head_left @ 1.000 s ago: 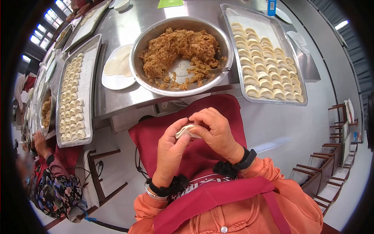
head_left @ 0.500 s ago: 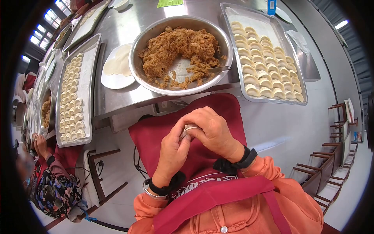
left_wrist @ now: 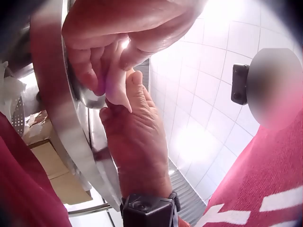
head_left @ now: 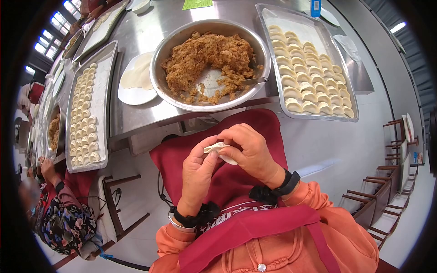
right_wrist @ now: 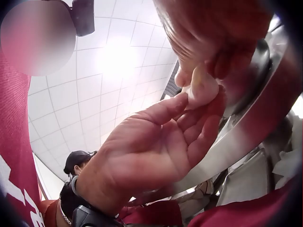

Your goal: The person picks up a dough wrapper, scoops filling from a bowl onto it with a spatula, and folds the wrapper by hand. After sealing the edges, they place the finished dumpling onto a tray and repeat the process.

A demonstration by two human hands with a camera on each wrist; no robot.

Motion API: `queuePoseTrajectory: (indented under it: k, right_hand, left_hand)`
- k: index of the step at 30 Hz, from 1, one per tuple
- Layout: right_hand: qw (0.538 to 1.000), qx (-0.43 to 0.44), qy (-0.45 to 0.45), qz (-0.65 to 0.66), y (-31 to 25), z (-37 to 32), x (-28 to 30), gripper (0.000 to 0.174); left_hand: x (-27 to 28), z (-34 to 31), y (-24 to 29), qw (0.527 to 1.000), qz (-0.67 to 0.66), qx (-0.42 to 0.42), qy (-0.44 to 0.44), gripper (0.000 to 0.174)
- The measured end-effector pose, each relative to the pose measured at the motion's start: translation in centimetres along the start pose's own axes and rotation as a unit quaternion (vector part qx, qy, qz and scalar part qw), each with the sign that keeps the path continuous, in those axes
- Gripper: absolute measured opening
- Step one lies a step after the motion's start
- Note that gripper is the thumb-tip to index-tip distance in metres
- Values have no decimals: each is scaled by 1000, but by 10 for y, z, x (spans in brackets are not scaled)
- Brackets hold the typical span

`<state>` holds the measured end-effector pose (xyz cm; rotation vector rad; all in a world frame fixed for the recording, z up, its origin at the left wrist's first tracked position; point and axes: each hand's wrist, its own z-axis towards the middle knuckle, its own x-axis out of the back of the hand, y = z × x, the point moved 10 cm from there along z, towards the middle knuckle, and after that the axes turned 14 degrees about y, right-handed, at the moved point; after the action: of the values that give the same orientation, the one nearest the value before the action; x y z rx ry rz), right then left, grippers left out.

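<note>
Pale dough, bent into a small dumpling (head_left: 223, 149), sits between the fingertips of both hands, above the lap of a dark red apron (head_left: 227, 175). The left hand (head_left: 196, 172) has a narrow grip, its thumb and fingers pinching one end of the piece; the right hand (head_left: 249, 152) pinches the other end, its grip equally narrow, with fingers arched over the top. In the right wrist view a yellowish patch shows on the dough. Both wrists wear dark bands, and orange sleeves (head_left: 306, 199) reach up to them.

Beyond the hands is the steel tabletop (head_left: 141, 116). Near its front edge stands a wide metal bowl (head_left: 207, 107) of brown, crumbly filling (head_left: 207, 52), heaped towards the far side and the left, with bare metal showing in the middle; a metal handle (head_left: 256, 80) leans out to the right. Just beside the bowl, on its left, a white plate (head_left: 136, 96) bears flat, round wrappers (head_left: 137, 78), overlapping. To the right of the bowl, a metal tray (head_left: 318, 117) holds plump dumplings (head_left: 309, 96) in close rows, its near end jutting past the table edge. Left of the plate, a second tray (head_left: 105, 82) holds smaller dumplings (head_left: 84, 123). Farther left, another person (head_left: 66, 218) in a floral garment is at the table.
</note>
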<state>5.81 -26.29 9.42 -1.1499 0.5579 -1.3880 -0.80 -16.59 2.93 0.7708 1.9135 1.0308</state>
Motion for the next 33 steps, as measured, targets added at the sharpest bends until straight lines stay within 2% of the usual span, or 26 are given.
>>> queuePoseTrajectory:
  k: [2, 3, 5, 8, 12, 15, 17, 21, 23, 24, 26, 30, 32, 33]
  right_hand:
    - [997, 75, 8, -29, -8, -1, -2, 13]
    - [997, 75, 8, -29, -9, -1, -3, 13]
    - [991, 123, 21, -45, -18, -1, -3, 14]
    - [987, 138, 12, -77, -21, -1, -5, 14]
    - [987, 140, 9, -78, -22, -2, -7, 13]
    - [988, 133, 42, -72, -23, 0, -3, 14]
    - [985, 159, 9, -62, -25, -4, -8, 14]
    - [984, 164, 6, -66, -26, -5, -7, 14]
    - [986, 156, 28, -57, -24, -4, -4, 14]
    - [986, 155, 28, -57, -24, -4, -4, 14]
    - [992, 112, 18, -54, -16, -2, -5, 14]
    - [994, 98, 16, -46, -15, -1, -6, 14]
    - [990, 126, 14, -54, -18, -3, -8, 14]
    - [991, 125, 14, -54, -18, -3, -8, 14]
  left_hand:
    - [2, 0, 4, 999, 31, -44, 12, 34]
    - [1, 0, 4, 999, 31, -43, 12, 34]
    - [-3, -3, 16, 967, 207, -148, 11, 34]
    - [-9, -7, 24, 944, 272, -187, -2, 34]
    - [-10, -6, 25, 937, 293, -190, -7, 36]
    - [-7, -4, 22, 947, 279, -158, 3, 39]
    - [-4, -3, 19, 964, 233, -123, 17, 41]
    - [-2, -1, 12, 983, 154, -98, 8, 41]
    - [1, 1, 7, 996, 65, -56, 12, 34]
    - [2, 1, 7, 996, 65, -55, 12, 34]
    - [3, 1, -1, 1000, 4, 2, -2, 29]
    - [0, 0, 2, 1000, -19, -6, 3, 29]
    - [4, 0, 8, 994, 78, -68, 27, 30]
    - [4, 0, 7, 994, 78, -67, 27, 30]
